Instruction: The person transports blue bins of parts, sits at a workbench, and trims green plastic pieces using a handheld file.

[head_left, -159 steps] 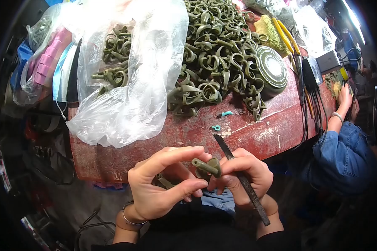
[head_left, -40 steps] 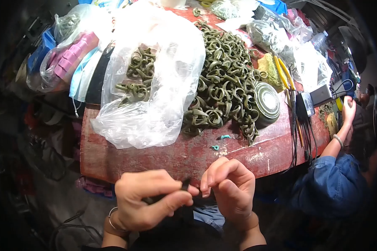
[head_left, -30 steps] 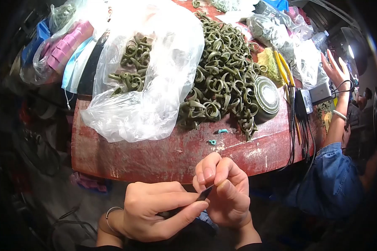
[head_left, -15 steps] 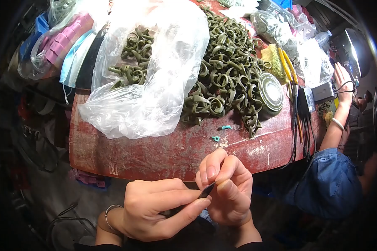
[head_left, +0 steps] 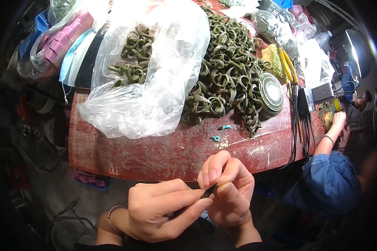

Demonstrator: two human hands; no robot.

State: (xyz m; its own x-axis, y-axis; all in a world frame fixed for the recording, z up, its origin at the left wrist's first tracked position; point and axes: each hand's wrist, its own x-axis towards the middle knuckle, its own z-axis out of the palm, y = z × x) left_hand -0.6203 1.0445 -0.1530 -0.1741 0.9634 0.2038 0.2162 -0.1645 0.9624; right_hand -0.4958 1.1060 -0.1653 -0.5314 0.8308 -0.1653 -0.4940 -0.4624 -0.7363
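Note:
In front of the table edge my two hands meet, fingertips together. My left hand (head_left: 161,209) is closed around a small dark, flat, pointed piece (head_left: 208,191), whose tip sticks out between thumb and forefinger. At that tip my right hand (head_left: 228,188) pinches with thumb and fingers; whatever lies between them is hidden. Beyond my hands, two small turquoise bits (head_left: 215,138) lie on the red worn table (head_left: 155,157). Behind them spreads a large heap of olive-green ring-shaped pieces (head_left: 226,67).
A clear plastic bag (head_left: 130,119) holds more green pieces. Right of the heap are a round lidded container (head_left: 272,94), a yellow sponge (head_left: 274,62) and yellow-handled tools (head_left: 288,66) by dark cables. Pink blocks (head_left: 67,37) lie far left. A co-worker's arm (head_left: 329,140) reaches in at right.
My hands stay together and have barely shifted, slightly to the right. The co-worker's hand at the right has come down and back from the grey box toward the table's side.

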